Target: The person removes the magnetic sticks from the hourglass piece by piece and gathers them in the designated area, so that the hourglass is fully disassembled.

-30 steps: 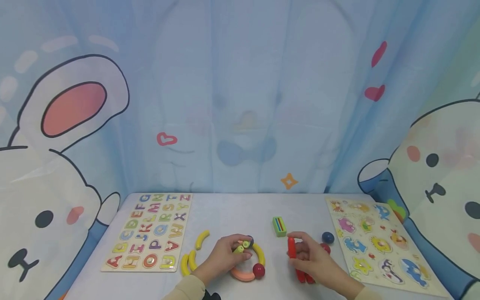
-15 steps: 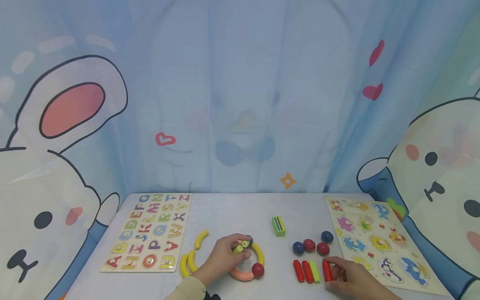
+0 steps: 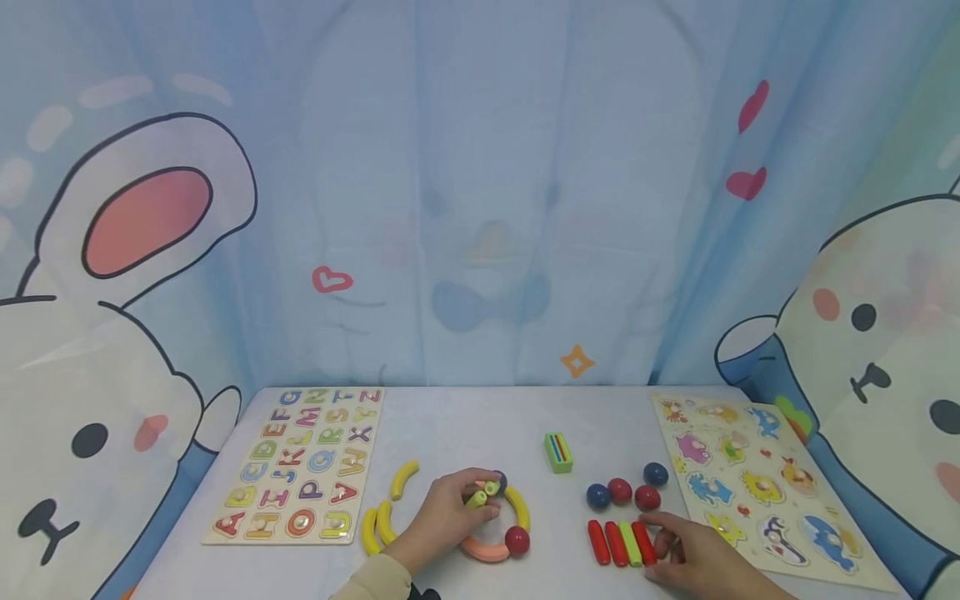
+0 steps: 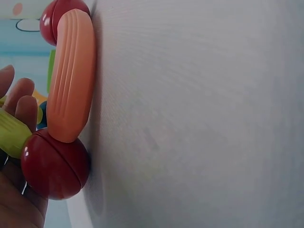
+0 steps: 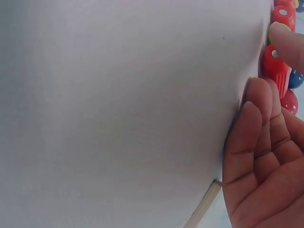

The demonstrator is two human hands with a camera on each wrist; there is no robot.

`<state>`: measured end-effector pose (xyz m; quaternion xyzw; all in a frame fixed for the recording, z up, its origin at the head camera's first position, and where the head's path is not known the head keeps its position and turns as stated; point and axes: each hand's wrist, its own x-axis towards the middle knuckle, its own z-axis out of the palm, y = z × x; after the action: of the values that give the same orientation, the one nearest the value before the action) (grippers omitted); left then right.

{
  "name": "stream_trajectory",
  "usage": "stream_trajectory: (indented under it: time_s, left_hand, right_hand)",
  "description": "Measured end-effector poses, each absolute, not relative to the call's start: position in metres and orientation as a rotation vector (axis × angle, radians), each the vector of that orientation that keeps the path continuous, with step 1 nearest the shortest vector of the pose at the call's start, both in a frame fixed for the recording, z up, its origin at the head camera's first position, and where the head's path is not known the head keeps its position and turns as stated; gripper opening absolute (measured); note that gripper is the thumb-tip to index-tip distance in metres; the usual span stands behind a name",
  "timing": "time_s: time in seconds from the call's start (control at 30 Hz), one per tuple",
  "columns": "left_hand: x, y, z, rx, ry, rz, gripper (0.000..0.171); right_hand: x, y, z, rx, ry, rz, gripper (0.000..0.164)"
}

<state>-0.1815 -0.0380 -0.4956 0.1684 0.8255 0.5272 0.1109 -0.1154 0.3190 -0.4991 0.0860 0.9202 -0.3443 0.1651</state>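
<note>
My left hand (image 3: 450,510) pinches a yellow-green building stick (image 3: 477,499) above a ring of toy pieces; a second yellow-green stick end (image 3: 491,488) shows beside it. A curved orange piece (image 3: 486,550), a red ball (image 3: 517,541), a curved yellow piece (image 3: 518,507) and a dark blue ball (image 3: 501,480) form that ring. In the left wrist view another red ball (image 4: 56,164) touches the orange piece and the yellow-green stick. My right hand (image 3: 693,554) pinches the rightmost red building stick (image 3: 643,543), which lies against a green stick (image 3: 630,544) in a row with two more red sticks.
Two blue balls and two red balls (image 3: 647,498) lie behind the row. A striped green block (image 3: 558,453) stands further back. Loose curved yellow pieces (image 3: 403,480) lie left, next to an alphabet board (image 3: 296,540). An animal puzzle board (image 3: 817,560) lies at right.
My right hand carried the red stick from the front of the row to its right end, then slid it left against the green one. The left hand stays in place.
</note>
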Motion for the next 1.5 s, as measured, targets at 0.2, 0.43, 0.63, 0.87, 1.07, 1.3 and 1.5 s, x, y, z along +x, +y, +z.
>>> stream_trajectory:
  time_s: [0.2,0.43,0.63,0.87,1.07,1.3,1.5]
  left_hand:
    - [-0.182,-0.038,-0.497,0.499,2.43,1.544,0.042]
    - [-0.182,-0.039,-0.498,0.524,2.416,1.578,0.042]
    - [-0.181,-0.04,-0.498,0.498,2.385,1.595,0.042]
    - [-0.181,-0.042,-0.497,0.535,2.368,1.612,0.042]
    - [-0.182,-0.043,-0.496,0.523,2.398,1.581,0.042]
    - [-0.182,-0.043,-0.498,0.518,2.411,1.57,0.042]
    - [-0.181,-0.043,-0.499,0.512,2.427,1.558,0.042]
  right_hand:
    - [-0.112,0.322,-0.49,0.267,2.634,-0.968,0.082]
    - [-0.124,0.29,-0.461,-0.011,2.708,-1.028,0.057]
    - [-0.154,0.228,-0.451,-0.27,2.674,-1.001,0.055]
    - [-0.189,0.177,-0.463,-0.38,2.671,-0.956,0.051]
    - [-0.199,0.162,-0.476,-0.374,2.696,-0.878,0.049]
    - [-0.202,0.159,-0.481,-0.369,2.685,-0.821,0.053]
    - [-0.203,0.162,-0.486,-0.387,2.673,-0.837,0.053]
